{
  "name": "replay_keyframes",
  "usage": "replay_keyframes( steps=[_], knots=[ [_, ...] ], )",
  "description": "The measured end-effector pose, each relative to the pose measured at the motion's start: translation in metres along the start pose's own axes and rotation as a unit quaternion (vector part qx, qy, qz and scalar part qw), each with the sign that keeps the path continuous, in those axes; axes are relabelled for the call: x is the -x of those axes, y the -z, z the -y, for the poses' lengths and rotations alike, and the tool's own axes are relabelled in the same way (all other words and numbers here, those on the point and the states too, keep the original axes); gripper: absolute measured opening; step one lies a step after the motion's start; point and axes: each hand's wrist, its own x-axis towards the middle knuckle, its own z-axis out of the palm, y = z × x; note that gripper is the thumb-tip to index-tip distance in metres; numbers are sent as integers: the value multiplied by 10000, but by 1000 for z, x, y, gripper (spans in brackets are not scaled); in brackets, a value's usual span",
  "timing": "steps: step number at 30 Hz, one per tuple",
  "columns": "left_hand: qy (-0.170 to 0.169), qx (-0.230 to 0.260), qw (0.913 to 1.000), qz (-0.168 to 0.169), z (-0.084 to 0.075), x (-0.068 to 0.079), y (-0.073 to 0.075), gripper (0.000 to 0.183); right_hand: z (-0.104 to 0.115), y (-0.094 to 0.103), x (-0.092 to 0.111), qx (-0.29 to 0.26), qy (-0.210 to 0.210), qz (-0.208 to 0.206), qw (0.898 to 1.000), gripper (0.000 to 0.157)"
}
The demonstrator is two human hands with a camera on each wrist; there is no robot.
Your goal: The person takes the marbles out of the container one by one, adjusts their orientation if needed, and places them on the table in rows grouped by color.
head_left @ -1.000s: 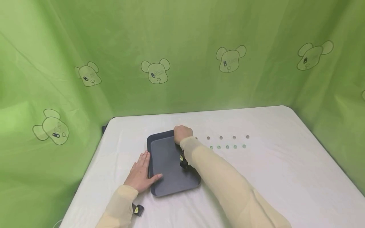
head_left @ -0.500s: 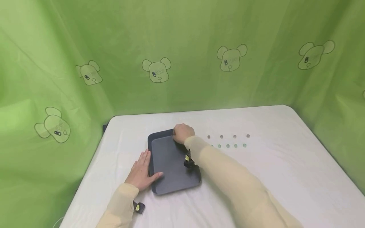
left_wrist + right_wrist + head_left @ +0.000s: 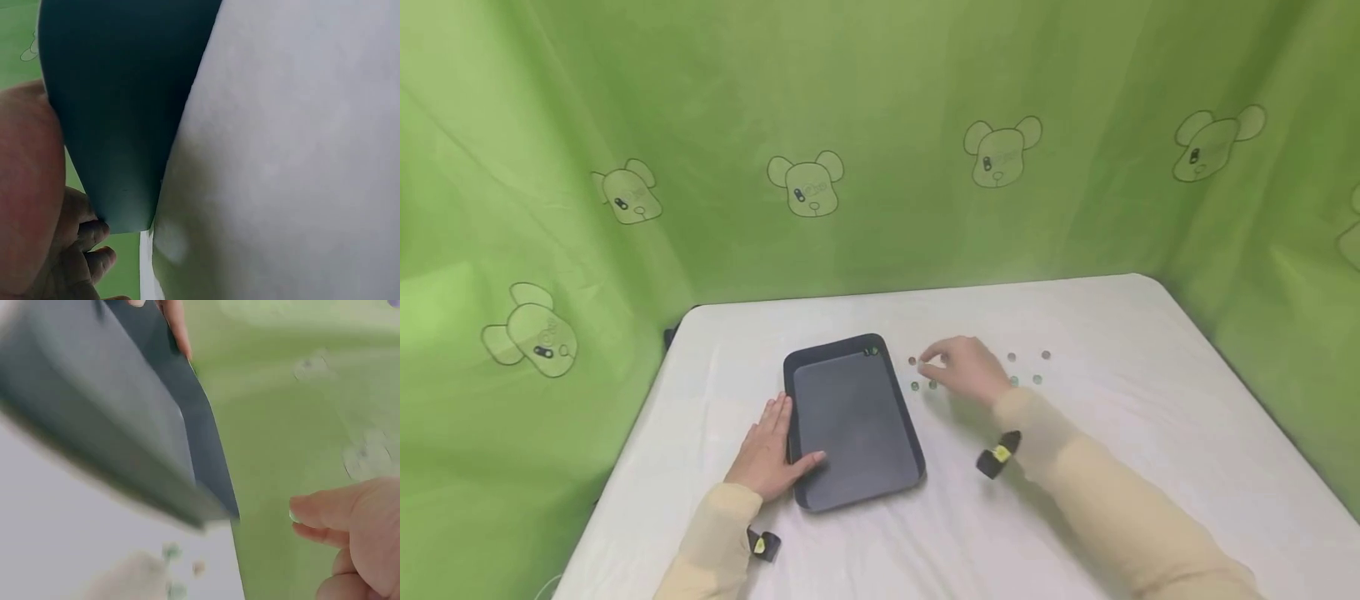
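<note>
A dark grey rectangular tray (image 3: 853,433) lies on the white-covered table, two small dark green round pieces (image 3: 870,352) in its far right corner. My left hand (image 3: 766,454) rests along the tray's left side, straight fingers against the outer wall and thumb over the rim. In the left wrist view the palm lies by the tray's outer wall (image 3: 125,112). Over two rows of small round glass-like pieces (image 3: 914,386) hovers my right hand (image 3: 966,367), thumb and forefinger bent towards each other. The right wrist view shows nothing between those fingertips (image 3: 303,509).
Brownish round pieces (image 3: 1046,355) form the back row, green ones (image 3: 1037,379) the front row; my right hand hides part of both. A green curtain (image 3: 880,233) with bear-head outlines surrounds the table (image 3: 1150,467). Black wrist devices (image 3: 997,455) hang below both sleeves.
My right hand has left the tray's far right corner and moved right, over the rows. The two green pieces in that corner now show. My left hand stays on the tray.
</note>
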Motion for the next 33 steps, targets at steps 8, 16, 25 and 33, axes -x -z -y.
replay_keyframes(
  steps=[8,16,25,33],
  knots=[
    [-14,130,9999,-93,0,1,0,108,-85,35,48,85,-789,-362,9962,29],
    [3,241,9996,-120,1,1,1,107,-129,60,79,380,-1152,-579,9909,34],
    [-23,268,9995,-193,7,3,-3,107,-147,65,80,514,-1255,-530,9893,30],
    [-87,292,9994,-183,3,1,-5,106,-162,63,83,547,-1477,-411,9867,31]
  ],
)
